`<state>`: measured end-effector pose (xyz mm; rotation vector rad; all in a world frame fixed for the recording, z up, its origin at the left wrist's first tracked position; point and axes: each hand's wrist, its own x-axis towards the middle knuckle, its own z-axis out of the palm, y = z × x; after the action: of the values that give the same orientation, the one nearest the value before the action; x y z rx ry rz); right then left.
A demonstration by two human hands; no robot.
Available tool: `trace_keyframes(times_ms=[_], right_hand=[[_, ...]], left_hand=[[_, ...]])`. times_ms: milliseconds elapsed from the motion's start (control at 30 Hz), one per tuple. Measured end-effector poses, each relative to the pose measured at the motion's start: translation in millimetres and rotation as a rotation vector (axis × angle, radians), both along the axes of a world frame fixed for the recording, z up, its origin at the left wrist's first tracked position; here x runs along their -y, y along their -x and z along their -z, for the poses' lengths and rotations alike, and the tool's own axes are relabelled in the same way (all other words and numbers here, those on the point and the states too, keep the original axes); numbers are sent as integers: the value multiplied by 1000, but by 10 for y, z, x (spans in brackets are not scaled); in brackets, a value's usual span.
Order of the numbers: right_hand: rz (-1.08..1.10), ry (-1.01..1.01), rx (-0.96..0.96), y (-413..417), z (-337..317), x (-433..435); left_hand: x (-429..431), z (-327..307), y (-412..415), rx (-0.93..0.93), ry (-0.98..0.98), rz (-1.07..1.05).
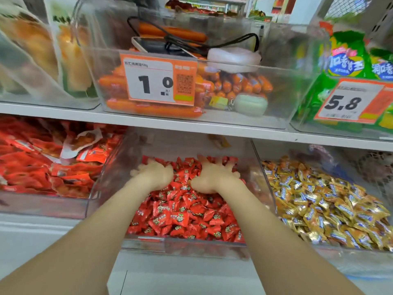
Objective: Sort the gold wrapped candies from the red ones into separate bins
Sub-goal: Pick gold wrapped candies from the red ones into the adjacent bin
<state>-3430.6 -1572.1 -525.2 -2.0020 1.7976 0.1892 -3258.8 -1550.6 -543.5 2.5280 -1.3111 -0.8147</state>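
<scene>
The red candies (187, 211) fill the middle bin (185, 241); the gold candies (325, 205) heap in the right bin (340, 258) just beside it. The left hand (156, 173) and right hand (214, 176) lie flat on the red pile toward the back, each grip spread wide and pinching nothing. No gold wrapper shows on top. The step looks like raking for strays: sweep shallowly, drawing candies forward from under the shelf (148, 122) without spilling over the front wall.
</scene>
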Motion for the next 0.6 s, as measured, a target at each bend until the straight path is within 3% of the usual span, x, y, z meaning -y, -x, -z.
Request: trace_keyframes(times_ms=[100,200,600], right_hand=[[8,-63,-27,-112,-9,120],[-10,-80,-66,-230,112,287],[-13,-96,529,-259,-287,16]], left_hand=[[98,36,-47,1,77,14],[167,21,-20,-180,160,22],[240,-53,196,-785,201,-154]])
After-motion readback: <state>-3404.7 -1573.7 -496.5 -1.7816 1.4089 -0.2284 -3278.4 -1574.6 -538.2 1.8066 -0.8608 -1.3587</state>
